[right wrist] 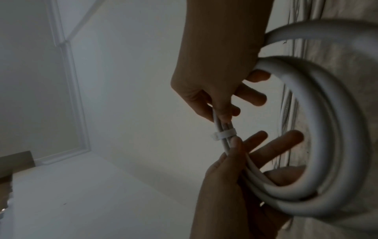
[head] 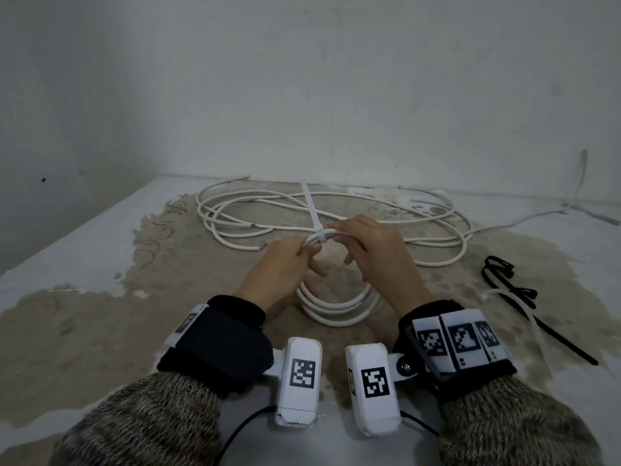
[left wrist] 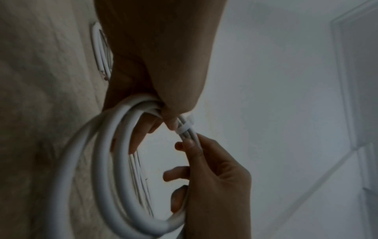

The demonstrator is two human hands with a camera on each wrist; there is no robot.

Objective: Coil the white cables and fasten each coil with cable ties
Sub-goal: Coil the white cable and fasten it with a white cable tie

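Note:
A small coil of white cable [head: 336,314] [left wrist: 104,161] [right wrist: 327,145] is held upright over the table between both hands. A white cable tie [head: 321,236] [left wrist: 185,127] [right wrist: 225,134] is cinched round its top strands, and its long tail points away toward the wall. My left hand [head: 282,267] [left wrist: 163,72] [right wrist: 225,186] grips the strands just left of the tie, with its fingers reaching through the loop. My right hand [head: 373,250] [left wrist: 216,177] [right wrist: 216,72] pinches the strands just right of the tie between thumb and forefinger, its other fingers spread loosely.
Loose white cables [head: 235,210] sprawl in wide loops across the back of the worn table [head: 84,314], up to the wall. Black cable ties [head: 504,280] and a pale tie [head: 524,307] lie at the right. The table's left edge runs diagonally.

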